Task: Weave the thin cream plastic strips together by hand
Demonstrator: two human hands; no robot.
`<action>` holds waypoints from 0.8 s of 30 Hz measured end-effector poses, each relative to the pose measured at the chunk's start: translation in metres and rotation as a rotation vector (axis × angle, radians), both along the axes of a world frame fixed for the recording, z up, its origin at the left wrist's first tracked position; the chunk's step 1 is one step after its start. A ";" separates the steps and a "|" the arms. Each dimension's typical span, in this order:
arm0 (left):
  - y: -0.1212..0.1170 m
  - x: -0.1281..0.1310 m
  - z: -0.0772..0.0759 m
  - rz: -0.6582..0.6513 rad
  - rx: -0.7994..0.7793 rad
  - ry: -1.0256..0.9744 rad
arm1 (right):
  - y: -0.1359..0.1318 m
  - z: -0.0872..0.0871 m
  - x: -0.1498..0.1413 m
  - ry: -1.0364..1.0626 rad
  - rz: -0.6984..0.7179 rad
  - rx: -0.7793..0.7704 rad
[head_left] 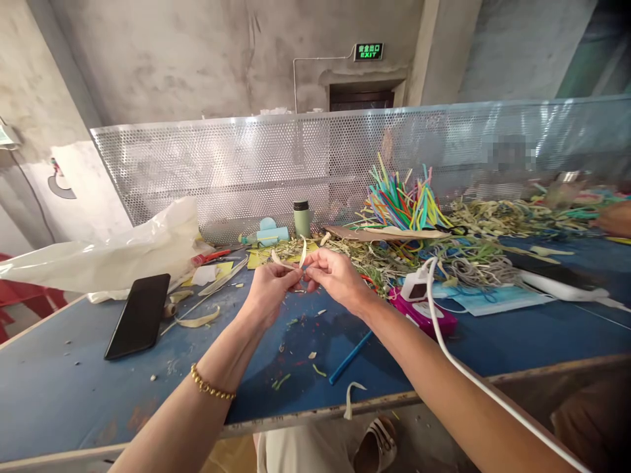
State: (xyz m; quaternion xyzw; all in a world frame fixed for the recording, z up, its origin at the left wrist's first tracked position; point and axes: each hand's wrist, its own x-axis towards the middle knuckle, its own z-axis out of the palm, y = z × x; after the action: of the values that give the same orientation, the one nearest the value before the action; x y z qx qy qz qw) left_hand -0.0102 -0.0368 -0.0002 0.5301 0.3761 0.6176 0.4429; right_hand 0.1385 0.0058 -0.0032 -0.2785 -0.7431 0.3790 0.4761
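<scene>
My left hand (270,288) and my right hand (336,274) meet over the blue table, fingertips pinched close together. Between them is a pale, thin strip (303,249) that looks like dried husk; one end sticks up and another part lies by my left fingers. Its lower part is hidden by my fingers. Just past the hands lies a heap of dry plant scraps (286,249). Below them, small bits and a blue stick (350,358) rest on the table, and a curled pale strip (351,397) hangs at the front edge.
A black phone (139,316) and a plastic bag (148,246) lie left. Behind stands a green bottle (301,220). Right are colourful pipe-like stems (404,200), a purple power strip (436,318), and a white cable (461,368) crossing my right forearm. Another person's hand (616,218) shows far right.
</scene>
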 end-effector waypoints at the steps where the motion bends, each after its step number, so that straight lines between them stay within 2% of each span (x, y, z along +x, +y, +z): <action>1: 0.000 0.000 0.000 0.002 -0.004 -0.008 | 0.001 0.000 0.001 -0.004 0.000 0.001; 7: 0.002 -0.003 -0.002 0.006 -0.030 -0.042 | -0.003 0.003 0.001 -0.023 0.011 -0.028; 14: 0.000 -0.007 0.004 -0.259 -0.177 -0.117 | -0.001 0.005 0.001 0.023 -0.052 -0.053; 19: -0.006 -0.010 0.010 -0.295 -0.235 -0.148 | -0.002 0.007 0.004 0.131 0.014 -0.148; 24: -0.008 -0.009 0.010 -0.308 -0.198 -0.076 | -0.006 0.008 0.002 0.178 0.079 -0.162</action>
State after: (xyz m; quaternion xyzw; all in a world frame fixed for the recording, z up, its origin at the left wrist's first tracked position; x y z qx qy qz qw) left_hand -0.0191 -0.0446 0.0095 0.5116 0.3324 0.5220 0.5961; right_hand 0.1408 -0.0005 0.0051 -0.2518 -0.6750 0.4796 0.5009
